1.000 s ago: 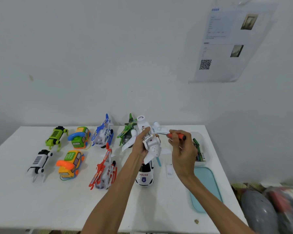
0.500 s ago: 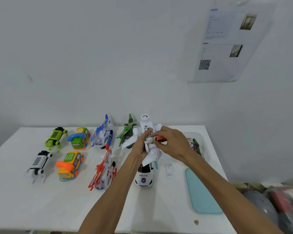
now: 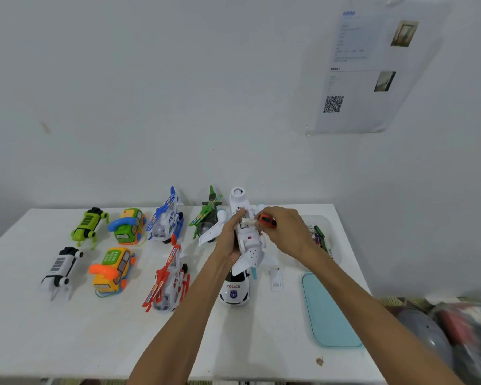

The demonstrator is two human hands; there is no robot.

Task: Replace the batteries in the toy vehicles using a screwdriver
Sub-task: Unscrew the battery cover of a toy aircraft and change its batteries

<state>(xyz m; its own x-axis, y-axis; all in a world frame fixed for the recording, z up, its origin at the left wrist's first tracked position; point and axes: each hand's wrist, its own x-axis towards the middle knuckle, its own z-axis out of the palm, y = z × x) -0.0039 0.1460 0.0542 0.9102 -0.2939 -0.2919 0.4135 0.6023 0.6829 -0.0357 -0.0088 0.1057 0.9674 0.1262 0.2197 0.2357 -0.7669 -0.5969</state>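
Nine toys show: eight stand on the desk (image 3: pixel 67 343), and one white airplane (image 3: pixel 252 252) is gripped belly-up above the police car (image 3: pixel 233 291) by the left hand (image 3: pixel 229 240). The right hand (image 3: pixel 286 229) curls its fingers round one red screwdriver (image 3: pixel 267 219), its tip hidden. The batteries (image 3: pixel 318 236) behind it, perhaps three, are blurred.

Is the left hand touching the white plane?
Touching. The head view shows the left hand gripping the white plane, with its fingers curled over the plane's body and no gap between them.
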